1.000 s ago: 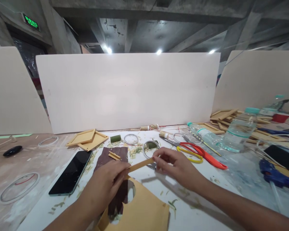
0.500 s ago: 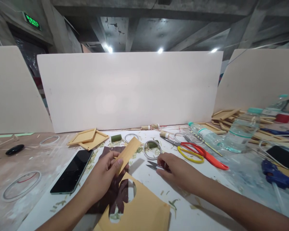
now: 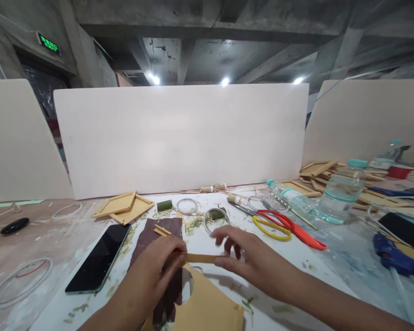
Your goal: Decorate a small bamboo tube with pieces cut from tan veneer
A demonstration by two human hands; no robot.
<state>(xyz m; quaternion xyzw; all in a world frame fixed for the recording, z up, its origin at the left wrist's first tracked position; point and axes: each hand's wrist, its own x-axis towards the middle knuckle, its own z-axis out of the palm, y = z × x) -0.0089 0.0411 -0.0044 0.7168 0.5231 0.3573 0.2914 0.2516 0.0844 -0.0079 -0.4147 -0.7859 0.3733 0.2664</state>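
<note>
A narrow tan strip (image 3: 202,258) lies level between my hands, seen edge-on. My left hand (image 3: 163,264) is closed round its left end. At its right end, my right hand (image 3: 239,250) touches it with the thumb, the other fingers curled and raised apart. Thin sticks (image 3: 161,230) poke out above my left hand. Beneath are a dark brown sheet (image 3: 141,239) and a larger tan sheet (image 3: 210,303) with a rounded cut-out. A clear ring (image 3: 205,220) stands just beyond my right hand, by a green roll. The small scissors are not visible.
A phone (image 3: 98,259) lies left, below tan frames (image 3: 115,204). Red-handled scissors (image 3: 307,236), yellow-handled scissors (image 3: 272,232) and bottles (image 3: 345,191) are on the right, with a blue glue gun (image 3: 393,262) farther out. A white board (image 3: 186,142) stands behind.
The tan strip has turned from slanted to level and come lower, now between both hands. My right hand has opened somewhat; the small scissors near it are out of sight. The view has tilted up slightly.
</note>
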